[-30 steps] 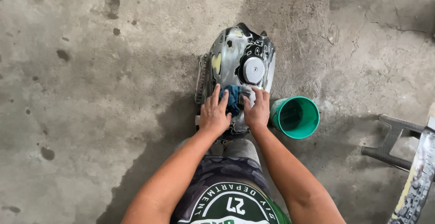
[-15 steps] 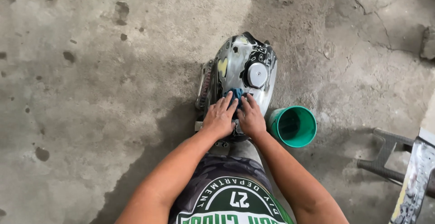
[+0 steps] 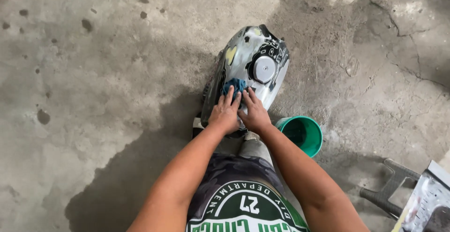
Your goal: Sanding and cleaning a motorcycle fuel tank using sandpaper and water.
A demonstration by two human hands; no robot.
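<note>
the floor [image 3: 93, 72] is bare grey concrete, blotched with dark spots at the upper left and cracked toward the upper right, and a broad shadow falls over it around the body. from my remote seat i look straight down past a dark shirt [image 3: 243, 204] with a round green and white emblem on it.

both forearms reach forward and converge, wrists nearly meeting. the left hand [image 3: 225, 114] lies palm down with its fingers stretched flat and close together, pressing on a blue cloth [image 3: 234, 85]. the right hand [image 3: 255, 112] lies just beside it, also flat and palm down, its fingertips on the near edge of the same cloth. neither hand curls round anything; they press rather than grip.

the cloth sits bunched on top of a silver fuel tank [image 3: 248, 68], which rests on the floor just ahead of the knees, tilted with its far end toward the upper right. the tank's skin is shiny metal with dark patches and one pale yellow patch near its left side. a round grey filler cap [image 3: 264, 69] sits just right of the cloth.

a green plastic cup [image 3: 302, 135] stands open on the floor near the right forearm. at the lower right lies a dark metal bracket [image 3: 386, 192] beside a silvery panel [image 3: 429, 204].
</note>
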